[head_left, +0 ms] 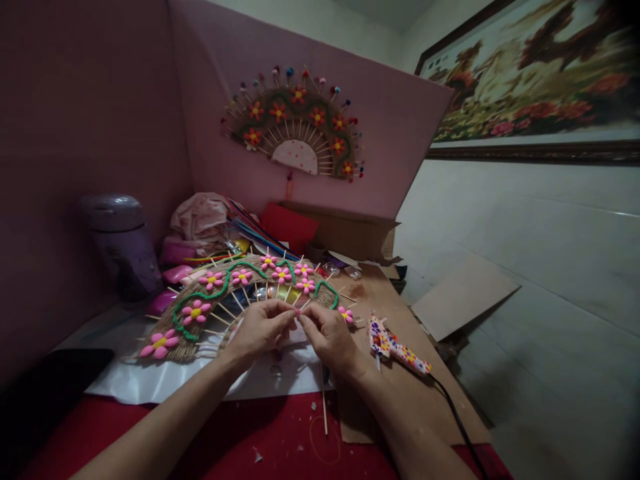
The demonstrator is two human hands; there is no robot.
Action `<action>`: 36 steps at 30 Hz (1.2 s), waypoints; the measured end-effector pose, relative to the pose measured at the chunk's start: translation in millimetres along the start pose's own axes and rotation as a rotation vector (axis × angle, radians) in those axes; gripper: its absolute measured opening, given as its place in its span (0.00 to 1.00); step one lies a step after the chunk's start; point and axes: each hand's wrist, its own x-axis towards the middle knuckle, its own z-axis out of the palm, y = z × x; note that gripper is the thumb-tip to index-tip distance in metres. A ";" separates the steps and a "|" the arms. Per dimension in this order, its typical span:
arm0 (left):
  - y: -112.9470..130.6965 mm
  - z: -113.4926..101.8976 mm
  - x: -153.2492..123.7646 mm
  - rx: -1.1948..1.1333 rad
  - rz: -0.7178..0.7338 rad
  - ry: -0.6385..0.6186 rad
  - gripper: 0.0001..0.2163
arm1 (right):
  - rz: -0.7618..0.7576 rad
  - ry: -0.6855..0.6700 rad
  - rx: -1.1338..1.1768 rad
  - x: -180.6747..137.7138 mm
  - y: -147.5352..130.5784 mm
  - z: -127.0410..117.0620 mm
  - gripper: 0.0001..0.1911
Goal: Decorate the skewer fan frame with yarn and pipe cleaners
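Left hand (263, 330), right hand (329, 333) — together pinching tiny pink bit (298, 312), arched rough-twine fan (217, 295), puffy flowers (196, 311)

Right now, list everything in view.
Backdrop: one, pink, back
Upper fan: one, brown-orange, on backdrop
Picture: one, multicoloured, upper right
Bottle: one, purple, left
Supplies: many, mixed, back
Lower fan: one, brown-pink, centre
Sheet: one, white, centre
Glue gun: one, multicoloured, right
Cardboard: several, brown, right, back
Cloth: one, red, front
Dark object: one, black, lower left
Near stick: one, pale, front
Small piece: one, pinkish, centre
Left hand: one, bare, centre
Right hand: one, bare, centre
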 end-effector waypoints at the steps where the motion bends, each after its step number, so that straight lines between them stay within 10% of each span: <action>1: -0.5 -1.8 1.4 0.043 0.010 -0.001 0.14 | -0.019 0.000 -0.043 -0.4 -0.2 -0.6 0.09; 13: -0.5 -12.4 2.2 0.062 0.004 -0.179 0.14 | -0.132 -0.022 -0.161 -1.1 1.9 -4.1 0.08; 24: 1.0 -8.6 1.2 0.475 0.208 0.029 0.10 | -0.291 -0.062 -0.294 -3.2 4.5 -1.2 0.08; 31: 3.0 -10.2 -3.2 0.190 0.020 -0.289 0.13 | -0.039 0.095 0.229 0.3 6.1 -1.0 0.04; 36: 4.1 -3.4 -6.9 -0.046 0.001 -0.237 0.15 | 0.145 0.169 0.541 0.0 3.5 9.6 0.10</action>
